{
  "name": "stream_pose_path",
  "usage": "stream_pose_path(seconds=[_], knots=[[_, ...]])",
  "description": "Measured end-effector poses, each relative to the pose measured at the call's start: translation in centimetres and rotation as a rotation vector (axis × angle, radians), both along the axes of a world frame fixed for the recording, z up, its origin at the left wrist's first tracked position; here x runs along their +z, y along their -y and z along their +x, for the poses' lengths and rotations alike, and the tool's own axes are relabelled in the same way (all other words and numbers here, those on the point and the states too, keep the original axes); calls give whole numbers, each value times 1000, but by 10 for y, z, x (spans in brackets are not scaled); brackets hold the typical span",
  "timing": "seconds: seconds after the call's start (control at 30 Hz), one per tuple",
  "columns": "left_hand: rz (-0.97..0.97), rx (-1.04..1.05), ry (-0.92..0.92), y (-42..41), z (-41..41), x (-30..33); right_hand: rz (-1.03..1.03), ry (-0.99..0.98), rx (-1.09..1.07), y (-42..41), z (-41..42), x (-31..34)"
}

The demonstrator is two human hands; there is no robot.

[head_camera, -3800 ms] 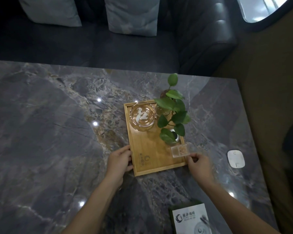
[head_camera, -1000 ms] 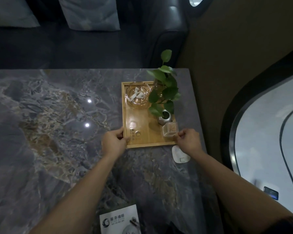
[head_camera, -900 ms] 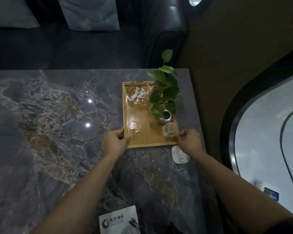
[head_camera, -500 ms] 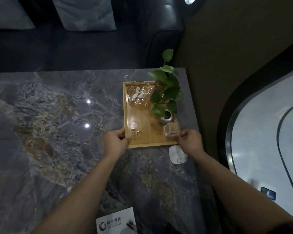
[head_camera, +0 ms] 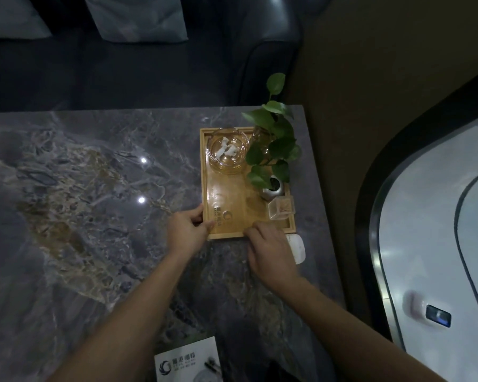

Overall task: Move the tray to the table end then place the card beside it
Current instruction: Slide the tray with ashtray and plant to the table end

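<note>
- The left hand [head_camera: 186, 230] pinches the near-left corner of the rectangular bamboo tray [head_camera: 232, 199], thumb on its rim.
- The right hand [head_camera: 268, 250] rests knuckles-up at the tray's near edge, slightly blurred; whether it grips the edge I cannot tell.
- The tray lies at the right end of the grey marble table [head_camera: 80, 202].
- The white printed card [head_camera: 188, 363] lies at the table's near edge, well apart from the tray.

A lounge or hospitality room is showing here: a dark leather sofa [head_camera: 265, 51] with cushions [head_camera: 138, 17] is sitting behind a marble coffee table [head_camera: 94, 188] carrying a glass ashtray [head_camera: 228, 153]
</note>
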State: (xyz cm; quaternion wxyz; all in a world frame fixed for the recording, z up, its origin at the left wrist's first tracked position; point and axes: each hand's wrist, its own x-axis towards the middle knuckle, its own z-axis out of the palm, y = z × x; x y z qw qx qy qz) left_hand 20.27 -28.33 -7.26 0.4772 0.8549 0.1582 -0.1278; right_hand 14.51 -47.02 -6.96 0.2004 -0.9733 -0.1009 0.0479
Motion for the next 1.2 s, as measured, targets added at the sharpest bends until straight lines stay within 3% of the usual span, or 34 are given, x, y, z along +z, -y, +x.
stream_pose_path(seconds=[0.7, 1.2], knots=[[-34, 42, -57, 20, 2, -10, -50, -28, -39, 10, 19, -15], [-38, -43, -29, 56, 5, -10, -67, -78, -86, 45, 18, -10]])
